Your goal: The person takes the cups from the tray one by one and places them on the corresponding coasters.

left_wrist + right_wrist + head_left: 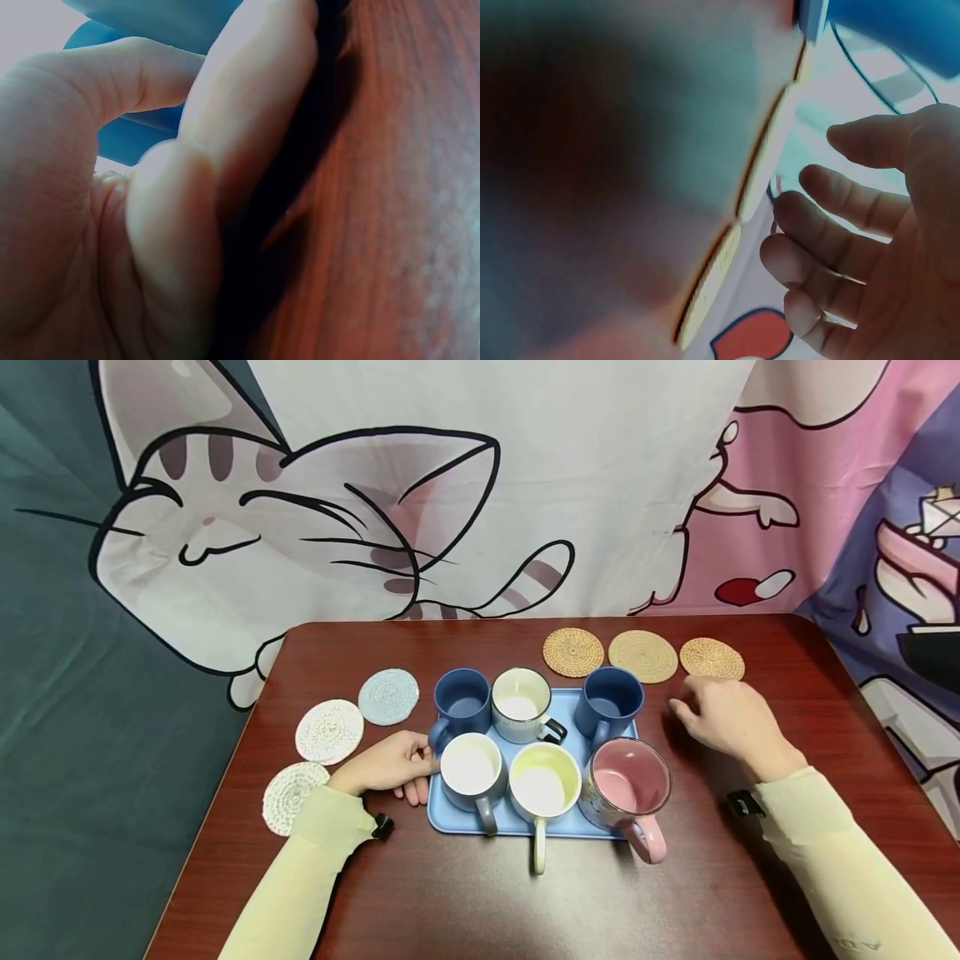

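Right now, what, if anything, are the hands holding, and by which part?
Left hand is at the left edge of the blue tray, grip unclear; right hand holds nothing.

A table (525,902), seemingly wooden, carries a tray (456,822) and six coasters (328,732).

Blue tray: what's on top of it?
The blue tray holds a back-left blue mug, a back-right blue mug, a white mug, a gray mug, a yellow mug and a pink mug. The tray's surface beneath their bases is covered and cannot be seen.
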Demonstrator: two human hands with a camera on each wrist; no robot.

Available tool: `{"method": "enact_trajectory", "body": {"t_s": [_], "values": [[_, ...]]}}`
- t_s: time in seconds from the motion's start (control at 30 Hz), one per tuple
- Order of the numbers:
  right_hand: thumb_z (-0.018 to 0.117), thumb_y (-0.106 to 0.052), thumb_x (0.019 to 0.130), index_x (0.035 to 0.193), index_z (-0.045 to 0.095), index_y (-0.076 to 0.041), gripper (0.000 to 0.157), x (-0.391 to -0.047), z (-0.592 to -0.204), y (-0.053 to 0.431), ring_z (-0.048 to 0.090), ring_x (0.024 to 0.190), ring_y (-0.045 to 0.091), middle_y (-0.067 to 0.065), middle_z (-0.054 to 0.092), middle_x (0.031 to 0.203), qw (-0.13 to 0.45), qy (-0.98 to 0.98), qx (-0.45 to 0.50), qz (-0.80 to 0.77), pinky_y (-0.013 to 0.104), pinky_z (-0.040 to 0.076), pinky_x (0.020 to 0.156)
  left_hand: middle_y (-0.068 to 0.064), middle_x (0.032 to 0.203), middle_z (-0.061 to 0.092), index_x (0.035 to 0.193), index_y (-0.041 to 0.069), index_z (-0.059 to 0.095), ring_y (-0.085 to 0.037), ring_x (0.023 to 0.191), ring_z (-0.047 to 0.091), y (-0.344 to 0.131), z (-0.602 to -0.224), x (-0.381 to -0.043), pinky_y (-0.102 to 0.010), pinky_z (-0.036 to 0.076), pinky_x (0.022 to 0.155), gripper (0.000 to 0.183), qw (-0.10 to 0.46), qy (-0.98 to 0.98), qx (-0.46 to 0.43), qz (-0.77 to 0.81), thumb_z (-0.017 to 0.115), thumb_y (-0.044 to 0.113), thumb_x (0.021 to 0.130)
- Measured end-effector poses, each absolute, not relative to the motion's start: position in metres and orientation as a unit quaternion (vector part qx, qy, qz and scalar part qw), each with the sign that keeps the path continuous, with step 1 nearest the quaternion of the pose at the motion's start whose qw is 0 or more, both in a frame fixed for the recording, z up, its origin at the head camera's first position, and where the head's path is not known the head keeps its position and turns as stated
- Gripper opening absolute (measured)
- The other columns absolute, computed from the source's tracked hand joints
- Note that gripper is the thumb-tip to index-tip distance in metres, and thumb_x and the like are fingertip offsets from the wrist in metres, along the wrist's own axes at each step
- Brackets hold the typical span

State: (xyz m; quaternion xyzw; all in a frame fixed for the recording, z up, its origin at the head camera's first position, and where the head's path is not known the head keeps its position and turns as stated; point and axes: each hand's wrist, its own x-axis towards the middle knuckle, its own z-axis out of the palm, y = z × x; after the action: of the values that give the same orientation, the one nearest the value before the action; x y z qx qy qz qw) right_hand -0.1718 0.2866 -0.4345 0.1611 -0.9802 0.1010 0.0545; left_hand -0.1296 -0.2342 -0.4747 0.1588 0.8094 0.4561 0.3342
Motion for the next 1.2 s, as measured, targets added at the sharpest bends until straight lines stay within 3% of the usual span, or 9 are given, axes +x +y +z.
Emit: {"method": "enact_trajectory", "body": {"t_s": [0.13,0.37,0.5,0.83,1.2], "values": [[0.069,-0.029,0.095,0.083,0.063,-0.007,0.025,-0.161,-0.441,0.274,0.062,0.060,0.033,0.004,0.055,0.058,0.036,-0.978,0.176,0.102,0.055,0.049,0.060,-0.009,0.068,0.076,0.093,0.006,0.061,-0.024,0.058,0.075,-0.234,-0.475,-0.130,-0.023,0.052,0.046,0.030,0.336,0.809,0.157,0.456,0.062,0.034,0.104],[0.065,-0.036,0.100,0.083,0.063,-0.013,0.029,-0.144,-0.446,0.258,0.052,0.057,0.014,-0.004,0.051,0.059,-0.017,-0.973,0.187,0.133,0.035,0.043,0.056,-0.009,0.068,0.076,0.094,0.006,0.060,-0.024,0.058,0.075,-0.233,-0.474,-0.131,-0.023,0.052,0.046,0.030,0.340,0.807,0.155,0.458,0.061,0.034,0.104],[0.067,-0.038,0.098,0.088,0.064,-0.016,0.025,-0.137,-0.445,0.255,0.051,0.059,0.012,-0.007,0.052,0.062,-0.045,-0.968,0.190,0.155,0.031,0.042,0.058,-0.009,0.068,0.076,0.093,0.006,0.059,-0.024,0.059,0.075,-0.232,-0.473,-0.132,-0.026,0.055,0.047,0.028,0.341,0.807,0.160,0.456,0.061,0.032,0.104],[0.072,-0.032,0.094,0.085,0.064,-0.023,0.016,-0.132,-0.448,0.256,0.050,0.064,0.008,-0.011,0.054,0.066,-0.077,-0.955,0.218,0.187,0.030,0.043,0.061,-0.009,0.068,0.076,0.094,0.006,0.060,-0.024,0.058,0.075,-0.231,-0.473,-0.132,-0.025,0.053,0.047,0.031,0.340,0.809,0.154,0.455,0.061,0.035,0.104],[0.075,-0.032,0.092,0.090,0.066,-0.027,0.011,-0.130,-0.453,0.250,0.059,0.072,0.006,-0.014,0.063,0.076,-0.119,-0.942,0.246,0.197,0.035,0.051,0.069,-0.010,0.068,0.076,0.094,0.005,0.061,-0.024,0.058,0.075,-0.233,-0.474,-0.129,-0.027,0.056,0.048,0.032,0.337,0.810,0.151,0.455,0.061,0.035,0.104]]}}
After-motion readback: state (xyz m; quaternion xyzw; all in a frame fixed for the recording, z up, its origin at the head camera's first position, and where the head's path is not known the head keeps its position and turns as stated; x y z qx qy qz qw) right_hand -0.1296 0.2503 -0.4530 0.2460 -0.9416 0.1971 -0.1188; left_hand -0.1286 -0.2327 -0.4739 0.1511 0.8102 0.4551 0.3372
